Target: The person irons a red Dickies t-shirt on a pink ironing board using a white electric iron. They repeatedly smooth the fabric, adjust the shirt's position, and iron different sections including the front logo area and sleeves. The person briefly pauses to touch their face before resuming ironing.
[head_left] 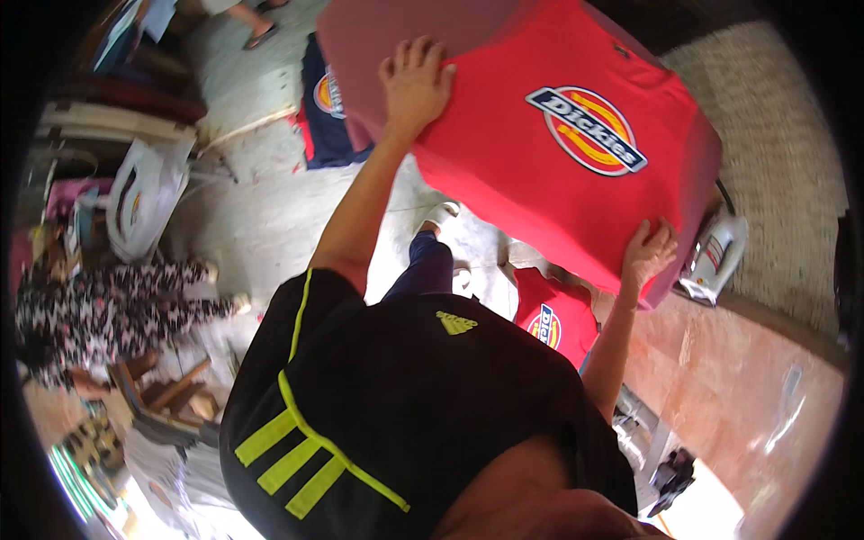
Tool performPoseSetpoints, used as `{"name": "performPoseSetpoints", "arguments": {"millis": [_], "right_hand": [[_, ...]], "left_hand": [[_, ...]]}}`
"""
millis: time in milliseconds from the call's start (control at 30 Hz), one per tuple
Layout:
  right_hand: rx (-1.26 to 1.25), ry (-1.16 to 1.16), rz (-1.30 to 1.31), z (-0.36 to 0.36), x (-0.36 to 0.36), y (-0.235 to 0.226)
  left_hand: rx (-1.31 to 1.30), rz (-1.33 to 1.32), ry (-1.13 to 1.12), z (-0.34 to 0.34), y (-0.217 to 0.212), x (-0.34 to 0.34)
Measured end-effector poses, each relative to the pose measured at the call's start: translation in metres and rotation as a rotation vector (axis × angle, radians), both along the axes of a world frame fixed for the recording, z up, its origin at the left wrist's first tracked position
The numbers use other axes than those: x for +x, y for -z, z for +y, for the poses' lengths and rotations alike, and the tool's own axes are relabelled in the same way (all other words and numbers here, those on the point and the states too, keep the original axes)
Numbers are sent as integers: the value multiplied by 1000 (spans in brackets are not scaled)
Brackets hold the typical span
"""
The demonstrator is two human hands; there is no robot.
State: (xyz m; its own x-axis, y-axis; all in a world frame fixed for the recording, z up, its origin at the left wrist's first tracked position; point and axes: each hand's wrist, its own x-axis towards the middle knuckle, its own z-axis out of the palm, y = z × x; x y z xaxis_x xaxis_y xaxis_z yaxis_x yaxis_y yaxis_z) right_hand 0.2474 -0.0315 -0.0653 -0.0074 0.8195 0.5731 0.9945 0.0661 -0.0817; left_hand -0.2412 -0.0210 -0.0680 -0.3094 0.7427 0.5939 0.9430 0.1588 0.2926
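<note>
A pale grey concrete floor (270, 135) runs behind everything. Over it, at the top, stands a broad ironing surface under a mauve-pink cloth cover (360, 36), and a bright red fabric T-shirt (522, 171) lies spread flat across it, its oval print toward the right and its neckline at the upper right. To the right is a beige, ribbed woven mat (756, 99), with a glossy pinkish-orange stone-like surface (720, 378) below it. On the left, another person in black clothing patterned with pale blotches (117, 306) is well apart from the work. Near that person hangs or stands, I cannot tell which, a shiny white plastic bag (148, 198). A second red garment with an oval print (553, 310) lies below the surface's near edge, and a dark navy printed garment (324, 108) beyond its left edge. Closest to the work is a white-and-grey clothes iron (714, 258) with a black cord, just beside the cover's right edge and near the right hand.

The left arm reaches far up, its hand (417, 85) palm down at the shirt's left edge, fingers slightly spread and pointing away. The right arm is extended too, its hand (648, 255) on the shirt's lower right part, fingers parted and pointing away; neither hand pinches the fabric visibly.
</note>
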Motion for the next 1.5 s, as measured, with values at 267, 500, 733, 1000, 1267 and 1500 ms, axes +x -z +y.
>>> {"name": "performPoseSetpoints", "arguments": {"millis": [267,500,733,1000,1267,1500], "right_hand": [[-10,20,105,-3,-24,-15],[-8,-181,461,34,-38,-33],[-77,-226,262,160,-75,-33],[-65,-84,88,281,-94,-33],[-82,-42,174,285,-93,-33],[-12,-50,84,291,-89,-27]], "left_hand": [[-31,97,24,-6,-16,7],[-78,122,377,17,-36,62],[-197,138,486,150,-33,76],[-232,217,390,251,-34,78],[-206,211,429,245,-38,82],[-113,219,505,233,-47,121]]}}
